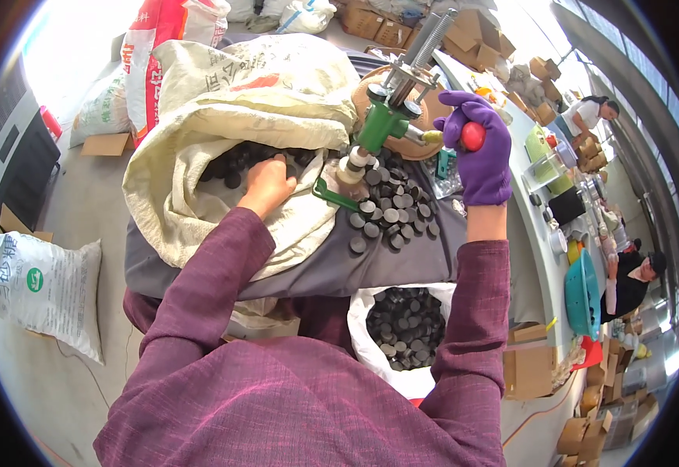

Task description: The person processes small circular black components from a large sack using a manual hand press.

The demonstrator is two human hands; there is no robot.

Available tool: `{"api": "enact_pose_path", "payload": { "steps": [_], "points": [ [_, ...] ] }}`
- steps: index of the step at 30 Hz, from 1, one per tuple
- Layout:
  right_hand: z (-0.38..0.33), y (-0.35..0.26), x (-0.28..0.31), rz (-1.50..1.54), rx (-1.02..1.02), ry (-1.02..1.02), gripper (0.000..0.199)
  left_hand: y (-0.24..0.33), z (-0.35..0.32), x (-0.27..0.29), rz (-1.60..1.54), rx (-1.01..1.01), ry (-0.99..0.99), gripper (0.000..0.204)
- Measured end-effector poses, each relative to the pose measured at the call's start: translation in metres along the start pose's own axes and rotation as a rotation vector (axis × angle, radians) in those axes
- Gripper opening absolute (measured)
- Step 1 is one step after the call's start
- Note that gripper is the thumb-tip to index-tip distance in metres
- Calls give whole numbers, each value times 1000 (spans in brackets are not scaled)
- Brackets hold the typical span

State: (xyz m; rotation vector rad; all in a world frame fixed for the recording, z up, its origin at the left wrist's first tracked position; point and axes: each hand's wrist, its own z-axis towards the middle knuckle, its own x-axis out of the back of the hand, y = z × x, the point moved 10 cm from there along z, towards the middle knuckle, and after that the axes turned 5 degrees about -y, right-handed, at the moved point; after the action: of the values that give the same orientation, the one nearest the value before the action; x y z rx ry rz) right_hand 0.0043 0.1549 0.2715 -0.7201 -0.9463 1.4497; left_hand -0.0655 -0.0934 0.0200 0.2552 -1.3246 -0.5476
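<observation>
Fingers of the gloved right hand (479,156) are clamped on the red knob (472,136) of the green press (382,124) on the counter (401,257). The bare left hand (267,185) (grip unclear) reaches among dark discs (234,167) inside the cream sack (222,117).

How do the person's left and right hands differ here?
The left hand is bare; the right hand wears a purple glove. The left hand reaches into the cream sack of dark discs; the right hand is closed around the red knob on the green press. Both come from purple sleeves.
</observation>
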Motion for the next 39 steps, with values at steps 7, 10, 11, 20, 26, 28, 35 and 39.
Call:
{"api": "enact_pose_path", "payload": {
  "steps": [7, 10, 11, 20, 26, 28, 35, 39],
  "points": [
    [-1, -1, 1, -38, 16, 11, 42, 61, 11, -19, -489, -113, -2, 38],
    [-1, 2, 0, -43, 3, -2, 41, 74, 22, -33, -454, -132, -10, 38],
    [-1, 3, 0, -47, 0, -1, 41, 77, 26, -36, -429, -130, 4, 38],
    [-13, 7, -6, -110, 30, -36, 40, 96, 40, -40, -418, -130, 109, 31],
    [-98, 48, -53, -772, 365, -183, 28, 98, 39, -33, -461, -188, 132, 35],
    [-102, 60, -43, -495, 199, -139, 28, 87, 33, -26, -455, -205, 166, 34],
    [-96, 64, -47, -464, 220, -116, 27, 1, -1, 17, -127, -15, 282, 25],
    [-98, 68, -39, -420, 88, -97, 29, -4, -1, 2, 30, -22, 69, 39]
  ]
}}
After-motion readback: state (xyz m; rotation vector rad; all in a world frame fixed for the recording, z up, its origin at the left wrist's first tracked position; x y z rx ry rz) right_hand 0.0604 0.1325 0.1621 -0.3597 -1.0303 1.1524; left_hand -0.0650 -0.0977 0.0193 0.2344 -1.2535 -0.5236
